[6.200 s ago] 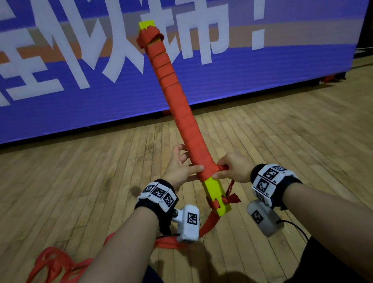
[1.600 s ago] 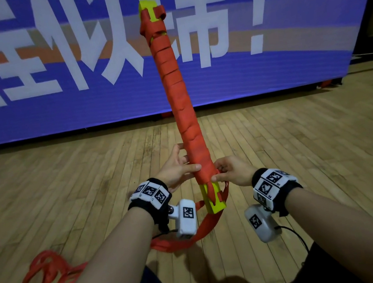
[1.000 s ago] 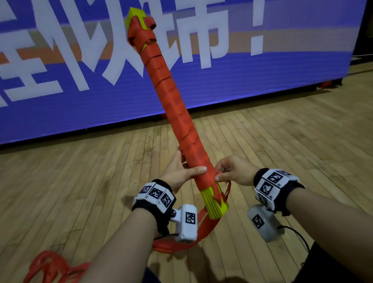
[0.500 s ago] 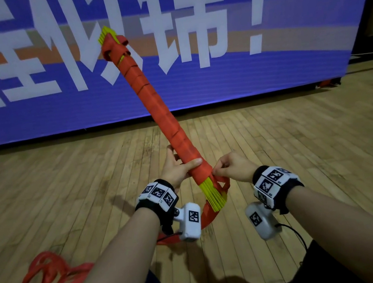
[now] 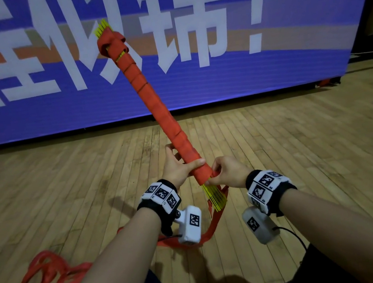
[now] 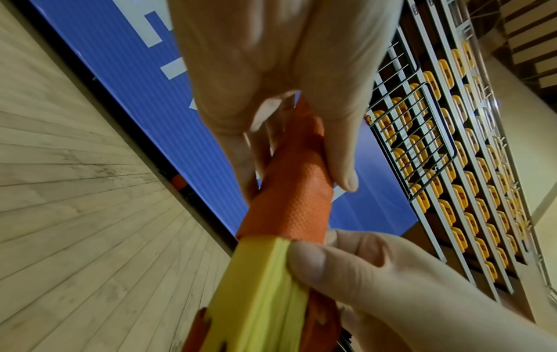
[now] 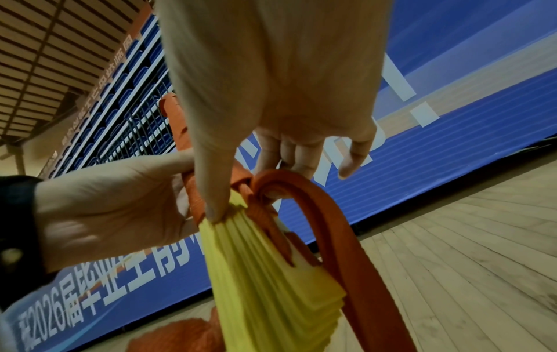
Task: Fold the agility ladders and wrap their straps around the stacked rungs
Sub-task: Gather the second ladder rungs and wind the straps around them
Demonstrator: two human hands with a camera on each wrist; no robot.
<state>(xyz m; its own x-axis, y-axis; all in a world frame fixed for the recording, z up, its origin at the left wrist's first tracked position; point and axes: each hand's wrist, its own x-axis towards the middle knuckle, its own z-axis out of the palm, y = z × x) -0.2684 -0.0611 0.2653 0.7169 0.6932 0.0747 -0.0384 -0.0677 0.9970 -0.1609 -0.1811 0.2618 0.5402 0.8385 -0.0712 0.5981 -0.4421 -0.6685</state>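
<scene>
Leaning yellow rungs (image 5: pixel 215 196), orange strap (image 5: pixel 159 111) spiralled nearly full length

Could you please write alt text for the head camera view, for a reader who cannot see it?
Two bare hands hold a long bundle of stacked yellow rungs wrapped in red strap, tilted up and to the left. The left hand grips its lower part; the right hand pinches the strap at the wrap's lower edge. Loose strap trails on the wooden floor, before a blue banner.

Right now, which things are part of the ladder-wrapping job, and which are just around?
In the job:
- stacked rungs
- red strap wound round them
- left hand, right hand
- loose strap on the floor

Just around:
- blue banner
- wooden floor
</scene>
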